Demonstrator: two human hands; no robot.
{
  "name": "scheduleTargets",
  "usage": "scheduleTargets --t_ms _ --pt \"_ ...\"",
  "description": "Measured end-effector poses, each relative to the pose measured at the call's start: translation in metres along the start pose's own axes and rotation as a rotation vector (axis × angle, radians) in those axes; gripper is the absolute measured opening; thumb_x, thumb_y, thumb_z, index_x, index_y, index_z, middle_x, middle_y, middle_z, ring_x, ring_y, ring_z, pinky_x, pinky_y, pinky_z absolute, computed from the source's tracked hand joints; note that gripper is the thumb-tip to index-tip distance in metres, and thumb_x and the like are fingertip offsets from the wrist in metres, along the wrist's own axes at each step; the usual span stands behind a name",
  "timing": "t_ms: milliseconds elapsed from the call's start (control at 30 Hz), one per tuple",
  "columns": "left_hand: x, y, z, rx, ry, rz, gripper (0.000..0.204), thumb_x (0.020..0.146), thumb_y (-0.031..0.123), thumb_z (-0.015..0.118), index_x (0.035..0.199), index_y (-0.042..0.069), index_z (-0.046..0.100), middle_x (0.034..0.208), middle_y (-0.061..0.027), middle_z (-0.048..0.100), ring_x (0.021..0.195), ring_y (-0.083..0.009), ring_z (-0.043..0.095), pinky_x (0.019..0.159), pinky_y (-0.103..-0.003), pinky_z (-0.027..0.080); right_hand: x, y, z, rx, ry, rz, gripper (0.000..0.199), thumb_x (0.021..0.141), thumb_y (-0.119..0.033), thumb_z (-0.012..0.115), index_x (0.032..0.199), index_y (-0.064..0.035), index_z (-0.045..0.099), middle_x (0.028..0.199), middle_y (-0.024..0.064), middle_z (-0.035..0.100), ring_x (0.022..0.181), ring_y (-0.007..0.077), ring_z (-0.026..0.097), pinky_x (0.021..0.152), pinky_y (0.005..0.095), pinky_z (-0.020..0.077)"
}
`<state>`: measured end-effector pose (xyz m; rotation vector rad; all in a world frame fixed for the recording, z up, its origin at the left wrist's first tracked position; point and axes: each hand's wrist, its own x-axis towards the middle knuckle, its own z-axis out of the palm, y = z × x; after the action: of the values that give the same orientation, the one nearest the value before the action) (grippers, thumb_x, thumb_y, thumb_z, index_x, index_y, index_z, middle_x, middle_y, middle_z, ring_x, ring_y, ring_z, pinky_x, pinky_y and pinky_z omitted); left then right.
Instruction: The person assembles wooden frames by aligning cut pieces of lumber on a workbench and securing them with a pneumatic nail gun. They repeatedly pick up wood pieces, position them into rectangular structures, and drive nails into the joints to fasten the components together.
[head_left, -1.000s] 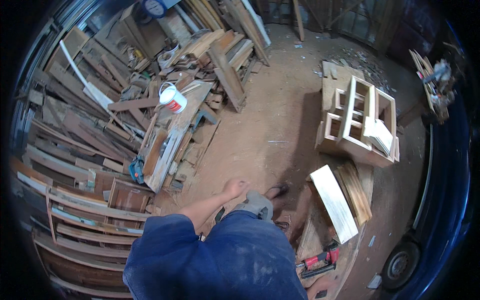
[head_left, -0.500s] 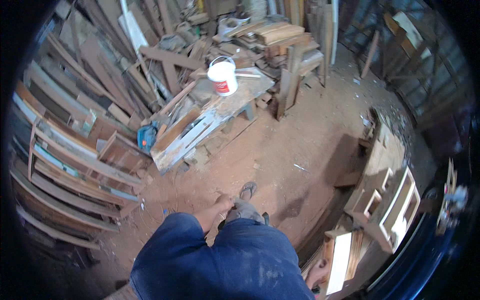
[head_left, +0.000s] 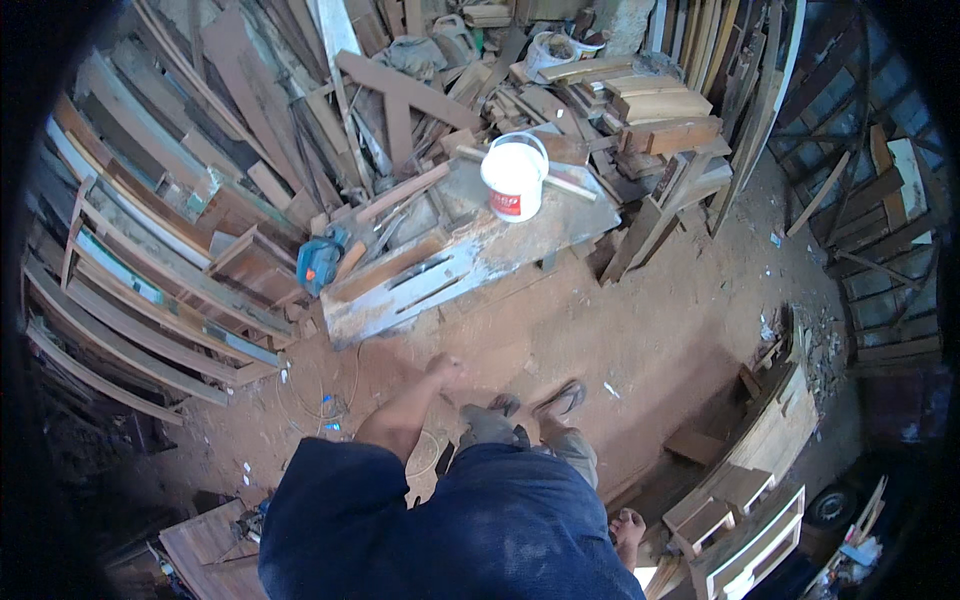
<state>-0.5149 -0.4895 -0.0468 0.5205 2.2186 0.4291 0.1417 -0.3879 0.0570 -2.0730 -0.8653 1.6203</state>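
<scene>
My left hand [head_left: 445,371] is out in front of my body over the dirt floor, its fingers loosely curled with nothing visible in them. It is slightly blurred and touches nothing. My right hand [head_left: 628,526] hangs low at my right side with its fingers curled in, and no object shows in it. Close beside that hand are a pale wooden piece [head_left: 645,576], mostly cut off by the lower edge, and a small open wooden frame [head_left: 704,527] on the bench at right.
Ahead stands a low worktable [head_left: 395,312] bearing a white bucket [head_left: 515,178] and a blue-green power tool [head_left: 320,260]. Stacked boards [head_left: 665,105] lie beyond it. Long planks and frames [head_left: 165,290] lean at left. A long wooden bench [head_left: 775,425] runs along the right.
My view has swung rightward, and a second foot now shows. My left hand has moved forward, away from my body. My right hand no longer rests at the pale wooden piece.
</scene>
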Motion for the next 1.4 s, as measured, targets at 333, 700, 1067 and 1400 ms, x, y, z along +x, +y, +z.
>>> scheduleTargets --t_ms 333,700,1067,1400 --pt "-0.014 0.014 0.022 -0.016 0.159 -0.118 0.04 0.09 0.045 0.066 0.096 0.006 0.075 0.088 -0.015 0.074 0.083 -0.0281 0.07 0.075 -0.046 0.054 0.251 -0.112 0.085 -0.26 -0.309 0.039 0.023 0.094 -0.018 0.067 0.109 -0.0009 0.068 0.079 0.0113 0.068 0.059 0.0206 0.064 0.051 0.0337 0.0546" --pt "-0.163 0.04 -0.02 -0.515 0.626 -0.159 0.045 0.099 0.045 0.054 0.089 0.007 0.074 0.09 -0.0169 0.074 0.087 -0.0329 0.072 0.076 -0.045 0.055 0.344 -0.388 0.309 -0.614 -0.448 -0.031 0.03 0.099 -0.029 0.057 0.121 -0.0081 0.054 0.081 0.0077 0.059 0.063 0.0223 0.055 0.059 0.0414 0.0507" --pt "-0.442 0.04 -0.31 -1.029 1.274 0.511 0.045 0.112 0.029 0.038 0.13 -0.002 0.065 0.121 -0.0134 0.072 0.106 -0.0214 0.068 0.094 -0.036 0.053 0.152 -0.272 0.699 -1.313 -0.981 -0.372 0.028 0.097 -0.026 0.066 0.105 -0.0002 0.061 0.085 0.0125 0.065 0.064 0.0247 0.064 0.052 0.0403 0.0574" --pt "-0.583 0.011 -0.445 0.109 1.712 0.709 0.03 0.103 0.016 0.052 0.123 -0.001 0.067 0.111 -0.0165 0.073 0.1 -0.0292 0.07 0.091 -0.041 0.054 -0.07 -0.098 0.95 -1.578 -1.685 -0.236 0.021 0.096 -0.019 0.066 0.105 -0.0007 0.066 0.082 0.0083 0.064 0.063 0.0178 0.062 0.051 0.0324 0.0539"
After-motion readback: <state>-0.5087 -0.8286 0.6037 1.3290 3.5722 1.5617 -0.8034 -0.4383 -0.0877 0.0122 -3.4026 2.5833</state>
